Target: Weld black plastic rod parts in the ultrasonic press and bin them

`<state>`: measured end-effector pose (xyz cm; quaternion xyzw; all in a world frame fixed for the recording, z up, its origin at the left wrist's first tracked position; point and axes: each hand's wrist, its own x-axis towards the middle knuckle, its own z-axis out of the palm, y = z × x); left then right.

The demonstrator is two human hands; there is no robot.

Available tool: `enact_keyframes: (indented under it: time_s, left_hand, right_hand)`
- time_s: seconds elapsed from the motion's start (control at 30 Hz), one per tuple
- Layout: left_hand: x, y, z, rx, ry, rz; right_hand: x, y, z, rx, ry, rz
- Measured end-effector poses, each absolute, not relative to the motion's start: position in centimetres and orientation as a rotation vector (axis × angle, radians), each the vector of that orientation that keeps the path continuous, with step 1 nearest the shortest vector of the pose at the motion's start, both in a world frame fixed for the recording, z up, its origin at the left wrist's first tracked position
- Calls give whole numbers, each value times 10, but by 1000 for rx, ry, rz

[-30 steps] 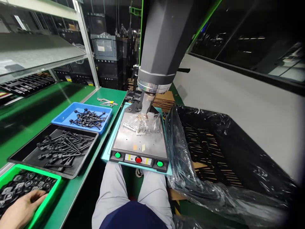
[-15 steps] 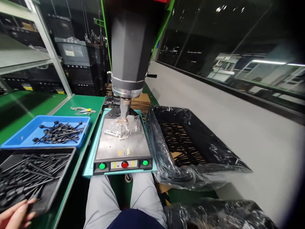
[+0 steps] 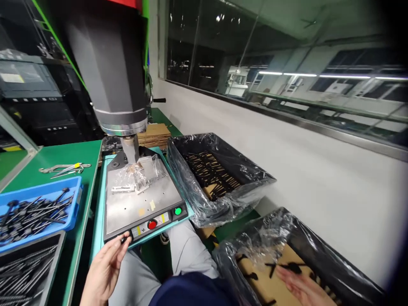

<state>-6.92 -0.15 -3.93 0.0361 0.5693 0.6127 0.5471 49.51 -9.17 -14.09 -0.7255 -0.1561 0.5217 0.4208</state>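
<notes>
My left hand [image 3: 106, 265] is at the front left corner of the machine's base plate [image 3: 119, 212]. Its thumb and fingers pinch a small black part [image 3: 123, 239], mostly hidden by the fingertips. My right hand [image 3: 302, 284] reaches into a plastic-lined black bin [image 3: 338, 255] at the lower right. Its fingers are stretched out beside a black part with a thin stem [image 3: 292, 267], which lies over brown cardboard [image 3: 267, 272]. The metal press head [image 3: 130, 148] stands above a fixture wrapped in clear film [image 3: 138, 176].
To the left are a blue tray [image 3: 76, 199] of black stemmed parts and a dark tray [image 3: 59, 248] of long thin rods. Behind them lie metal tools [image 3: 68, 169]. A second lined bin [image 3: 251, 170] with rows of parts sits right of the machine, beside a wall [image 3: 302, 157].
The view has turned right. My left hand has moved from the dark tray to the machine's front edge with a small black part. My right hand has come into view in the lower bin.
</notes>
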Motion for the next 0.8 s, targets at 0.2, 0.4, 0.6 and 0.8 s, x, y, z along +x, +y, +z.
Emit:
enact_keyframes:
  time_s: [0.2, 0.4, 0.6, 0.8]
  left_hand:
    - [-61, 4, -45, 93, 1342, 1390]
    - [-41, 15, -38, 176, 1270, 1376]
    - [-5, 29, -13, 458, 1178, 1476]
    - [-2, 25, -9, 699, 1191, 1490]
  right_hand:
    - [461, -61, -109, -1987, -652, 1044]
    - [365, 5, -51, -1592, -1271, 1131]
    - [217, 47, -28, -1114, -1636, 1541]
    - [181, 59, -17, -824, -1921, 1371]
